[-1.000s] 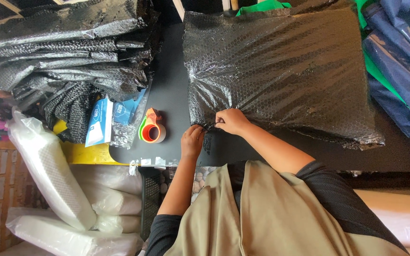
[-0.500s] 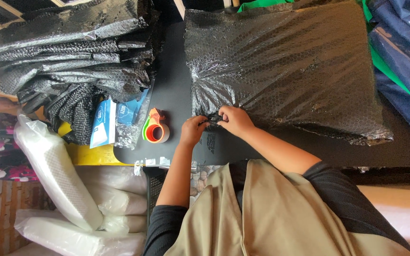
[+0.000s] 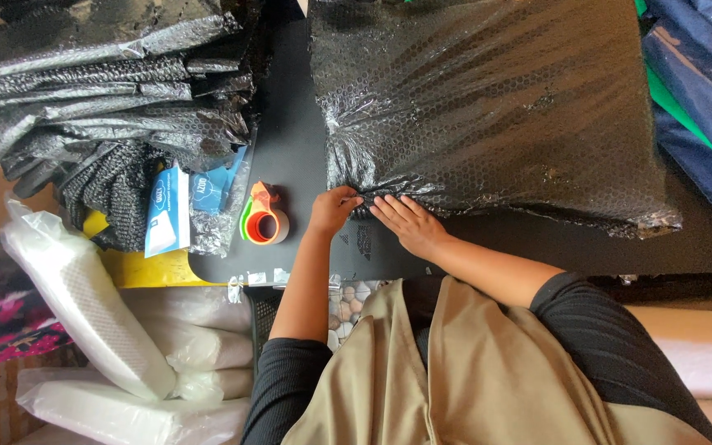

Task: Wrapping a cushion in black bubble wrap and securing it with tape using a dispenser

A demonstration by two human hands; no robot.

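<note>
A large parcel wrapped in black bubble wrap [image 3: 488, 107] lies on the dark table [image 3: 290, 140]. My left hand [image 3: 333, 210] pinches the wrap at the parcel's near left corner. My right hand [image 3: 407, 222] lies flat with fingers spread against the same near edge, just right of the left hand. An orange and green tape dispenser [image 3: 264, 217] sits on the table a little left of my left hand.
A heap of black bubble-wrap sheets [image 3: 100, 91] fills the far left. A blue and white packet [image 3: 166, 210] lies beside it. White foam bundles in clear plastic [image 3: 84, 305] sit low on the left. Blue and green fabric [image 3: 702, 99] lies at the right.
My hands have parted slightly at the parcel's near edge. The right hand has gone from pinching to lying flat, while the left keeps hold of the corner.
</note>
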